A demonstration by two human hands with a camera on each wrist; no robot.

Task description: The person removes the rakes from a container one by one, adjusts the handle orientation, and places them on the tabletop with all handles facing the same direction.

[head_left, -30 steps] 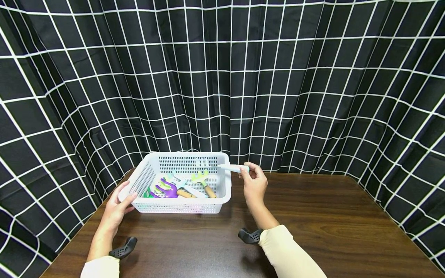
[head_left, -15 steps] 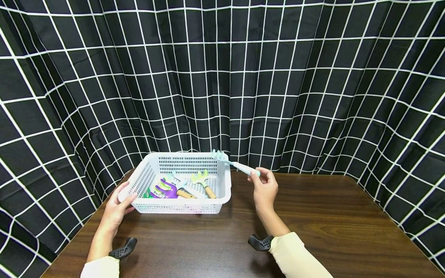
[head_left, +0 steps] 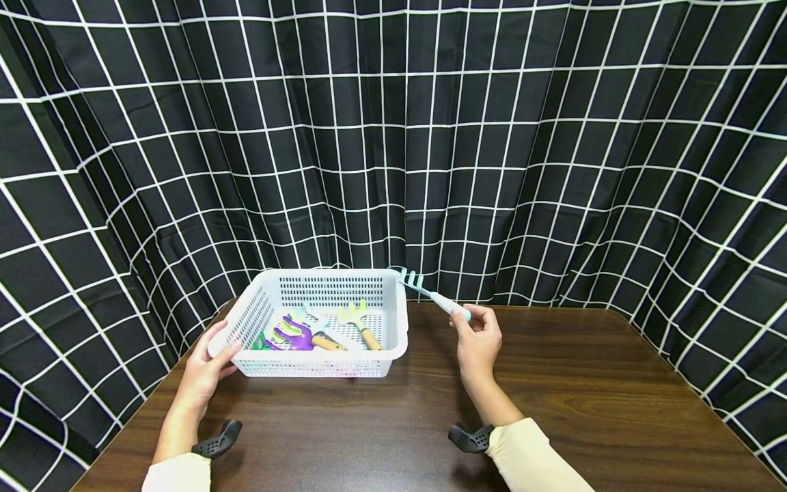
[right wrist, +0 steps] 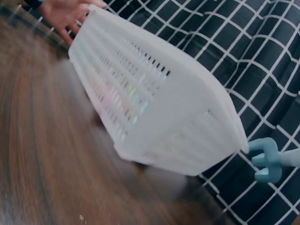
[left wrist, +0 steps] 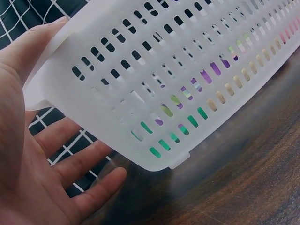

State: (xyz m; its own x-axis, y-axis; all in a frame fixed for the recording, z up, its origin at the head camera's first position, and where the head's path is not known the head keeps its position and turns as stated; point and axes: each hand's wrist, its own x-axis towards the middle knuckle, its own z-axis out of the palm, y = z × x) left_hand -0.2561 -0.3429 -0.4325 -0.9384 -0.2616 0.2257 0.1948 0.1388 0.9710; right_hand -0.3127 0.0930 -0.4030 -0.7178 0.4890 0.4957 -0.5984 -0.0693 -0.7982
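Observation:
My right hand (head_left: 479, 345) pinches the handle end of a light blue hand rake (head_left: 444, 301) between thumb and fingers. The rake slants up to the left, its tines at the right rear corner of a white plastic basket (head_left: 307, 354). In the right wrist view the rake's head (right wrist: 268, 159) shows beside the basket's rim. My left hand (head_left: 201, 374) holds the basket's left end, with the thumb over the rim and the fingers outside below it. Inside lie a purple hand rake (head_left: 299, 338), a yellow-green hand rake (head_left: 353, 314) with a wooden handle, and a pale blue tool (head_left: 315, 318).
The basket stands on a dark wooden table (head_left: 344, 424). Something green (head_left: 261, 342) lies in its left front corner. A black curtain (head_left: 492, 171) with white grid lines hangs behind and along both sides. Each wrist wears a black mount (head_left: 470, 438).
The right hand has drawn the light blue rake rightward from over the basket to its right rear corner, and the handle now tilts down to the right. The left hand and basket stayed put.

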